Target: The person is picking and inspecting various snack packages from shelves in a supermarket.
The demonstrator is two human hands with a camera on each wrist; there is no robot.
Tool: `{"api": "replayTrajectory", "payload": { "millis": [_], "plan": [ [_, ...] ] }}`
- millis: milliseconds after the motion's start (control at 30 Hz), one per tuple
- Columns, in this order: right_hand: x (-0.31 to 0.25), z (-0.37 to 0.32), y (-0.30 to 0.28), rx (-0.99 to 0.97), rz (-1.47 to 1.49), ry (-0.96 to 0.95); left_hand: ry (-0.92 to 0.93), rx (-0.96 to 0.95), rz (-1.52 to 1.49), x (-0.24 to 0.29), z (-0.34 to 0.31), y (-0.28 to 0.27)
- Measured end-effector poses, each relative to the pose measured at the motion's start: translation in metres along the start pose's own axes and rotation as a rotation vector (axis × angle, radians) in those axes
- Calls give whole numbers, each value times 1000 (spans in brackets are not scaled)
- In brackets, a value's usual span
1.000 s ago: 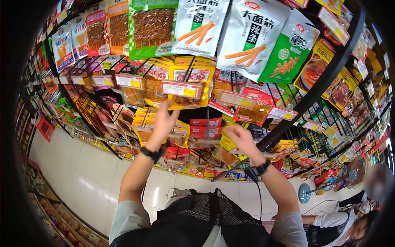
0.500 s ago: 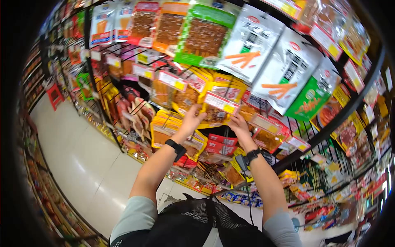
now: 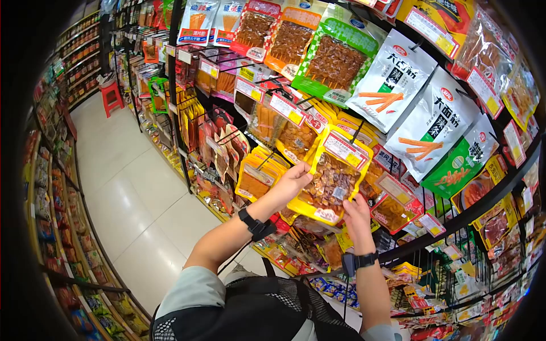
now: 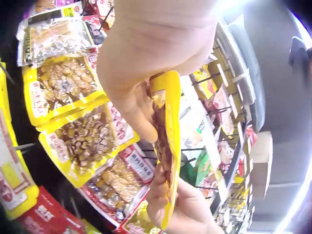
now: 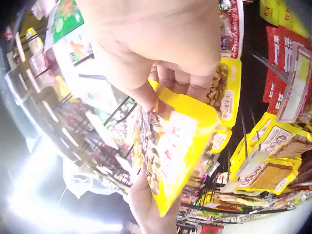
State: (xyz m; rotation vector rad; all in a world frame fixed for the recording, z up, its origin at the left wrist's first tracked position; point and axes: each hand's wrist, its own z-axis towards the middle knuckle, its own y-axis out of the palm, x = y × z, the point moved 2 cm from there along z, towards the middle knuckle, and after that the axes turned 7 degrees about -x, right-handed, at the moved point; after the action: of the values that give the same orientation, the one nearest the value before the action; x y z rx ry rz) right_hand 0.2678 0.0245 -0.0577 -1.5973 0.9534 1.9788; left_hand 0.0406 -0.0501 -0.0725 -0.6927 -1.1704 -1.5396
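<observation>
A yellow-edged snack packet [image 3: 330, 184] with brown chunks behind a clear window is held between both hands, tilted, in front of the hanging rack. My left hand [image 3: 293, 183] pinches its left edge, thumb on the front. At the lower right edge, my right hand [image 3: 358, 215] grips it. In the left wrist view the packet [image 4: 170, 141] is nearly edge-on between the left hand [image 4: 156, 44] and the right hand [image 4: 190, 204]. The right wrist view shows the packet's yellow border [image 5: 192, 122] under the right hand [image 5: 156, 39]. Similar yellow packets [image 4: 87, 139] hang behind.
Above hang white packets [image 3: 392, 85] and a green-edged packet [image 3: 338, 57] on hooks with price tags [image 3: 287, 109]. More yellow packets [image 3: 256, 176] hang lower left. A black rack bar [image 3: 483, 204] curves on the right. Tiled floor [image 3: 142, 199] and a red stool [image 3: 111, 94] lie left.
Both hands have gone from reaching among the hanging yellow packets to holding one packet out in front of the rack. The head view has turned, so the shelves sit further right.
</observation>
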Motion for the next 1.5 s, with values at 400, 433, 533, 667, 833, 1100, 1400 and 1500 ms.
{"api": "replayTrajectory", "payload": {
  "millis": [400, 433, 533, 667, 833, 1100, 1400, 1500],
  "plan": [
    [-35, -109, 72, -121, 48, -128, -130, -9, -218, 89, -123, 55],
    [-24, -112, 72, -136, 67, -77, -148, 13, -212, 79, -132, 51],
    [16, -120, 70, -178, 77, 44, -207, 46, -211, 68, -162, 48],
    [65, -134, 75, -288, 98, 171, -436, 146, -153, 52, -212, 35],
    [153, -134, 103, -420, 239, 421, -625, 307, -30, 35, -281, -5],
    [204, -85, 173, -553, 237, 545, -660, 367, 16, 22, -317, -96],
    [260, 64, 346, -733, 86, 597, -410, 569, 50, 72, -337, -288],
    [283, 108, 412, -819, 51, 638, -372, 671, 10, 92, -356, -346]
  ]
}}
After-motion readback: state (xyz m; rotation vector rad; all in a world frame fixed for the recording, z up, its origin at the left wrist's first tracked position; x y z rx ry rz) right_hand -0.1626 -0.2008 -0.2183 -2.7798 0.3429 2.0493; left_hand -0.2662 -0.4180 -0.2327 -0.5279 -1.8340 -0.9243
